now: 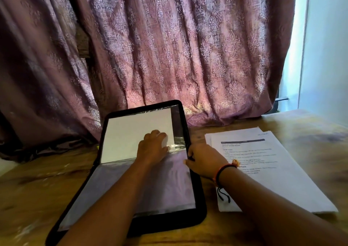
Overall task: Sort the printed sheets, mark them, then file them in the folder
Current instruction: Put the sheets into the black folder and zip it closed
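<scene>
So a black-rimmed folder (200, 198) with clear plastic sleeves is laid wide open on a worn wooden table (37, 185), far half tilted up a bit against a mauve patterned curtain (169, 48); a plain white sheet (130, 132) is seen in the far sleeve, blank side up, with a shiny strip of bare plastic left along its right edge; the near sleeve (169, 185) looks greyish-purple and nothing readable is made out in it. The left hand (152, 147) is set on the white sheet's lower right corner, knuckles up, fingers bent down; the tips are blurred in the glare, so pinching or just pressing can't be told. The right hand (203, 160) is clamped on the folder's right rim, about where the two halves meet, fingers curled around the black edge; a red and black thread bracelet (221, 172) is worn on that wrist. A stack of printed sheets (273, 179), text side up, is spread slightly on the table just right of the folder, partly under the right forearm.
</scene>
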